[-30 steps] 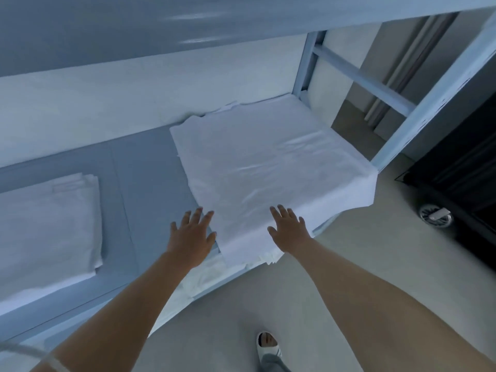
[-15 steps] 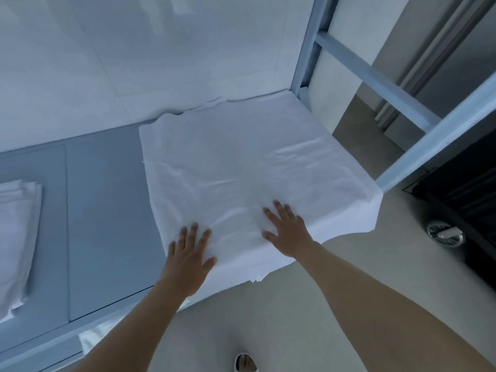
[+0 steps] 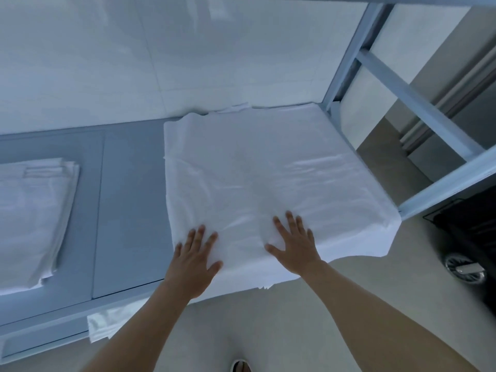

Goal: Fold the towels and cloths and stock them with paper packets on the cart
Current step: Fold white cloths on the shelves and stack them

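Since a second ago: both hands have slid forward onto the cloth; the left one, then on the bare shelf beside it, now lies on its near left corner.

Item: white cloth stack point(image 3: 263, 183), centre-right of the frame, folded flat on the grey cart shelf point(image 3: 128, 205), near edge overhanging the rim.
Item: my left hand point(image 3: 194, 260), lower centre, fingers straight and slightly spread, palm down on the cloth.
Item: my right hand point(image 3: 294, 244), just right of it, fingers spread, flat on the cloth, gripping nothing.
Item: second folded towel pile point(image 3: 32, 218), left edge, well apart.
Step, as I judge: smoothing and seating the stack.
Next move calls for: an even push back so the overhang clears the rim, without rucking the top layer.
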